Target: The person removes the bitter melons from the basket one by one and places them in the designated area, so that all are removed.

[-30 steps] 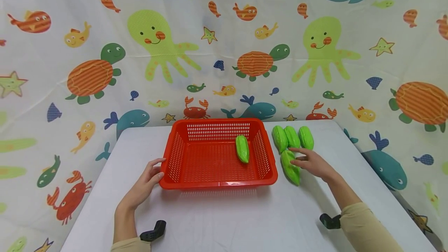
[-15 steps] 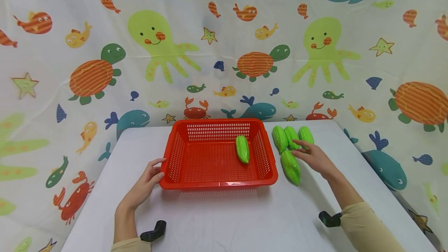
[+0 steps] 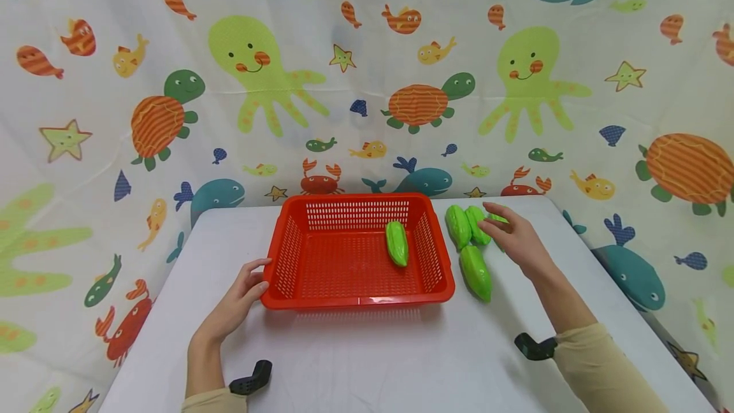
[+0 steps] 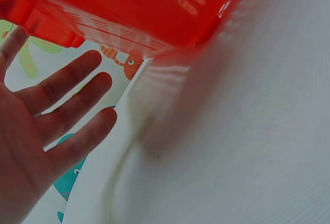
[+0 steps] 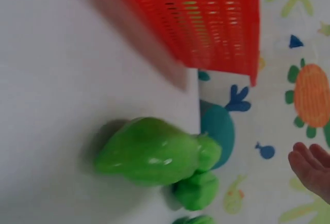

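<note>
A red plastic basket (image 3: 355,301) stands mid-table, with one green ridged, pointed fruit (image 3: 397,244) lying inside it. At the basket's left rim, my left hand (image 3: 232,308) touches with its fingertips. In the left wrist view, the other fingers (image 4: 77,100) are straight and spread beside the red wall. My right hand (image 3: 516,241), holding nothing, hovers above the back right fruits, fingers relaxed. It partly hides one green fruit (image 3: 497,218). Two more, a left one (image 3: 459,227) and a middle one (image 3: 478,225), lie beside it. A nearer green fruit (image 3: 476,273) shows large in the right wrist view.
The white table (image 3: 367,368) runs back to a hanging cloth (image 3: 367,164) printed with sea animals. A black wrist camera (image 3: 251,380) sits on the left wrist, another black wrist camera (image 3: 536,346) on the right.
My right hand has moved from over the nearest fruit back and to the right, over the rearmost ones. The left hand, basket and fruits have stayed put.
</note>
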Tool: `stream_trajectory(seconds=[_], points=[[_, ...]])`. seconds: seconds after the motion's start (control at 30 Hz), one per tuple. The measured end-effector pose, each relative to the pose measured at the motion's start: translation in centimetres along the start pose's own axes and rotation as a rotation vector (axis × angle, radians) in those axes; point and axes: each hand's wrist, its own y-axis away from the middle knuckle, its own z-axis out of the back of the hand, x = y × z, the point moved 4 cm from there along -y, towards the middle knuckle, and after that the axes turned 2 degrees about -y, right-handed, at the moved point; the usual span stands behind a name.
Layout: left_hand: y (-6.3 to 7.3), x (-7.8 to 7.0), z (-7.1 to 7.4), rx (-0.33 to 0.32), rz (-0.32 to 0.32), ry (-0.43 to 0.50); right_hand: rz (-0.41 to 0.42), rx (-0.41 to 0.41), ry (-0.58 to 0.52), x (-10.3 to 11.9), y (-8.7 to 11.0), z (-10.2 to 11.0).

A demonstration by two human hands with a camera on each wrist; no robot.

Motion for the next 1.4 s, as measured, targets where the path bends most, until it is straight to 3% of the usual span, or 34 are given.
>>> stream_trajectory(seconds=[0.47,0.77,1.1,1.4], points=[[0.2,0.1,0.0,-0.002,-0.012,0.002,0.108,-0.036,0.036,6.7,0.3,-1.0],[0.2,0.0,0.0,-0.006,-0.022,-0.009,0.159,0.037,-0.011,9.6,-1.2,-3.5],[0.3,0.0,0.0,-0.004,-0.016,-0.003,0.161,0.118,-0.024,11.3,-4.2,-6.0],[0.2,-0.1,0.0,-0.012,-0.016,-0.003,0.105,0.186,0.002,10.9,-7.8,-8.4]])
